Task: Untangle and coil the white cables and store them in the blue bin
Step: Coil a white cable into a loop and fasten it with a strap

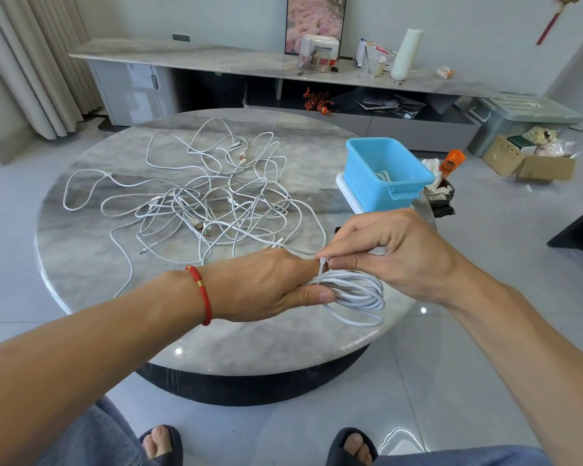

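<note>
My left hand (266, 287) grips one end of a coiled white cable (357, 295) just above the table's near right edge. A white zip tie (321, 269) wraps around that coil, and my right hand (394, 250) pinches the tie at its head. A tangled heap of white cables (209, 203) with red-tipped plugs lies spread over the middle of the round marble table (91, 264). The blue bin (384, 173) stands at the table's right edge on a white lid, with one white coil inside it.
A black bag of rubbish and an orange tube (451, 161) sit just right of the bin. Behind the table runs a long low cabinet (216, 62) with clutter. Cardboard boxes (532, 163) lie on the floor at right. My slippered feet are below.
</note>
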`<state>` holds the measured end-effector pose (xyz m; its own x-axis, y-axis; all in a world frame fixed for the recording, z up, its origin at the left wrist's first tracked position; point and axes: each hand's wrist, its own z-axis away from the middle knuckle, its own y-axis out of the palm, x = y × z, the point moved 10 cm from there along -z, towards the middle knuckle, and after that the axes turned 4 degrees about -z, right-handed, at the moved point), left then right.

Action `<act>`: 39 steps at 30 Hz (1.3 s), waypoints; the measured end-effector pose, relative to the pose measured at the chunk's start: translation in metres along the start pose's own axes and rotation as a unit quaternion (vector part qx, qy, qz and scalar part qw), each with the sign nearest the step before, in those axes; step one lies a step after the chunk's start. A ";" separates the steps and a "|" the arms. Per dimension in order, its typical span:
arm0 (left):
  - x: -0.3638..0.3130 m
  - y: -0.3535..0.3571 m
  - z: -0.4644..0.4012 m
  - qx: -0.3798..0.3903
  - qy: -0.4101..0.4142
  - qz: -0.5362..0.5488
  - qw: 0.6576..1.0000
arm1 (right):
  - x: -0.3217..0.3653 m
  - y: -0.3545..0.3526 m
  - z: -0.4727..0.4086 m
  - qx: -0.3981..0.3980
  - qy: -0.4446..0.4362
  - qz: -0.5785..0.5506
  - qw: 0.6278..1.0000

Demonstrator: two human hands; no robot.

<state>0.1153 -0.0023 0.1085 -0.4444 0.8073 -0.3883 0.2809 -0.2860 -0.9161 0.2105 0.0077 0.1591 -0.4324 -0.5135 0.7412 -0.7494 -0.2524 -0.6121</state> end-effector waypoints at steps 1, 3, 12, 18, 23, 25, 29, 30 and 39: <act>-0.001 0.000 0.000 -0.001 0.004 0.004 1.000 | -0.001 0.000 0.000 -0.001 0.001 -0.003 1.000; -0.003 -0.001 0.000 -0.001 0.012 0.009 1.000 | -0.001 -0.001 0.001 -0.002 0.001 -0.011 1.000; -0.001 0.001 -0.001 -0.003 0.008 -0.004 1.000 | -0.001 -0.001 0.001 -0.004 0.006 -0.015 1.000; -0.003 0.000 -0.001 -0.005 0.009 0.002 1.000 | 0.002 0.000 0.001 -0.002 0.009 -0.004 1.000; -0.003 -0.001 -0.001 -0.003 0.012 0.010 1.000 | 0.002 0.000 0.001 -0.003 0.006 -0.002 1.000; -0.002 -0.001 -0.001 -0.002 0.010 0.011 1.000 | 0.003 0.000 0.001 -0.003 0.004 0.001 1.000; -0.001 -0.001 -0.001 -0.004 0.005 0.011 1.000 | 0.005 0.001 0.001 -0.003 -0.003 0.012 1.000; -0.001 -0.001 0.000 -0.003 0.003 0.008 1.000 | 0.006 0.001 0.001 -0.002 -0.006 0.015 1.000; -0.004 0.000 0.002 0.004 -0.005 0.036 0.999 | 0.017 0.007 -0.001 0.017 -0.021 0.054 0.998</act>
<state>0.1155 -0.0059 0.1098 -0.4325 0.7793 -0.4535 0.3057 -0.3465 -0.8868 0.1971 -0.0027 0.1675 -0.4869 -0.5731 0.6591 -0.6820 -0.2220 -0.6968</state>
